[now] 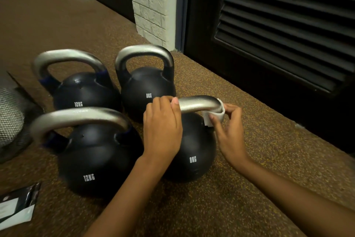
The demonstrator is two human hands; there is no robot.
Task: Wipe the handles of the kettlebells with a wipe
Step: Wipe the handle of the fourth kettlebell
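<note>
kettlebells (96, 160) — speckled floor (249, 179), louvred doors (288, 35)

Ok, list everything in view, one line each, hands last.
12KG kettlebells: two, black with silver handles, left.
8KG kettlebells: two, black with silver handles, right.
Wipe: one, white, round the right end of the near 8KG handle.
Packet: one, black and white, floor, bottom left.
Mesh object: one, grey, left edge.
Floor: brown, speckled.
Louvred doors: two, dark, behind.
Brick pillar: one, white, between the doors.
Left hand: grips that handle's left end.
Right hand: pinches the wipe.
</note>
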